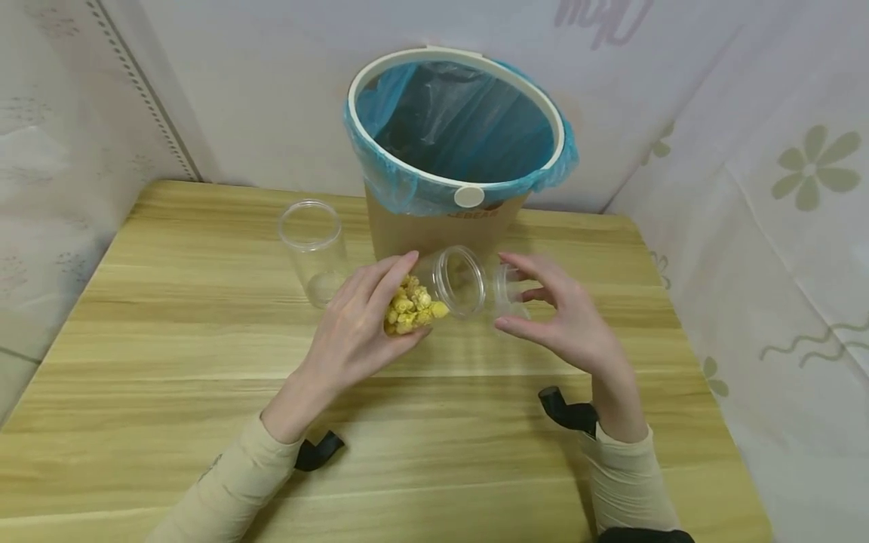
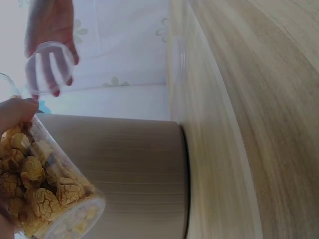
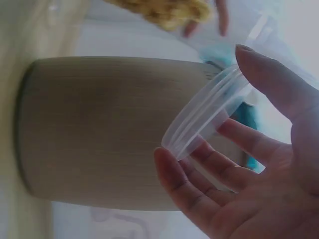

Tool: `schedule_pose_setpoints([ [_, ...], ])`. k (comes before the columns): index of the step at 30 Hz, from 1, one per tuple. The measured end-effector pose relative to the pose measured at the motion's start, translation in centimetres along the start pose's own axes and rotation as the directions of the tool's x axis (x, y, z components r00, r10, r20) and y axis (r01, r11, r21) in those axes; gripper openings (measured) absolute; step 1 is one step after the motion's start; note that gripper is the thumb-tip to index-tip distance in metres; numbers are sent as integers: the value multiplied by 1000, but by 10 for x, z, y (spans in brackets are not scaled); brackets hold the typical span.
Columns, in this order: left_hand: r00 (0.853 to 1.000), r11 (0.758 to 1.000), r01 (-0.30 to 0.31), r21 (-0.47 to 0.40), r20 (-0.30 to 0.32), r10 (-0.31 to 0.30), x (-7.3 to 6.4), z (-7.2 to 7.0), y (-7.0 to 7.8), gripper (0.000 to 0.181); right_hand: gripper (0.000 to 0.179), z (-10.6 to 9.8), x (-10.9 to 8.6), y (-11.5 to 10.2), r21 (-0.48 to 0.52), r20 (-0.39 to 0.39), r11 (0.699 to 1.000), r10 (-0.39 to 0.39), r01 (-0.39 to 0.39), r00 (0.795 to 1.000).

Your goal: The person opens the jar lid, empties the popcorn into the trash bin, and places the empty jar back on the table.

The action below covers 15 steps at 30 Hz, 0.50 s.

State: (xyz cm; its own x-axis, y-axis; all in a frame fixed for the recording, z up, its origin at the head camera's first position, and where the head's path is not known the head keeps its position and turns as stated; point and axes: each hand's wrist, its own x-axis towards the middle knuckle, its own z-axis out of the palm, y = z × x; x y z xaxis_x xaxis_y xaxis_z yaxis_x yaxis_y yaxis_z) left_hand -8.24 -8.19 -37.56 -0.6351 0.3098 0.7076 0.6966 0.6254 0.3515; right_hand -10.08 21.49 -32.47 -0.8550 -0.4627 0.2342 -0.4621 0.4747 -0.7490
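Toward two o'clock, our left hand angles its gripped jar, likely to face our right hand's pinched lid.

Head view bright, tabletop softly shadowed; wrist views hazier, each glaring at one upper corner

bin blocking behind, clear jar left, slim gap between popcorn jar and lid, room between forearms

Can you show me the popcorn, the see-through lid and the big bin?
Popcorn (image 1: 409,308): head view, on the middle of the yellow pieces.
See-through lid (image 3: 207,108): right wrist view, on its ridged rim.
Big bin (image 1: 406,232): head view, on its brown front wall.
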Motion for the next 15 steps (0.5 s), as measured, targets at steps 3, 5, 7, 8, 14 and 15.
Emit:
schedule_pose_setpoints([
  [3, 1000, 1000, 8, -12, -2, -8, 1, 0, 1, 93, 80, 8, -4, 14, -13, 24, 1000, 17, -17, 1000],
  [5, 1000, 1000, 15, -17, -2, -15, 1, -1, 1, 93, 78, 15, -7, 23, -25, 53, 999, 40, -39, 998],
  [7, 1000, 1000, 21, -18, -4, -21, 1, -3, 1, 95, 76, 23, -9, 31, -26, 91, 997, 72, -70, 993],
  [8, 1000, 1000, 23, -16, -4, -23, 1, -3, 1, 95, 76, 26, -10, 34, -26, 109, 996, 88, -85, 990],
  [14, 1000, 1000, 23, -19, -9, -23, 2, -3, 0, 98, 77, 39, -16, 47, -28, 158, 991, 130, -127, 979],
  [15, 1000, 999, 23, -23, -14, -23, 2, -3, 0, 98, 77, 40, -16, 49, -33, 164, 992, 129, -126, 978],
])
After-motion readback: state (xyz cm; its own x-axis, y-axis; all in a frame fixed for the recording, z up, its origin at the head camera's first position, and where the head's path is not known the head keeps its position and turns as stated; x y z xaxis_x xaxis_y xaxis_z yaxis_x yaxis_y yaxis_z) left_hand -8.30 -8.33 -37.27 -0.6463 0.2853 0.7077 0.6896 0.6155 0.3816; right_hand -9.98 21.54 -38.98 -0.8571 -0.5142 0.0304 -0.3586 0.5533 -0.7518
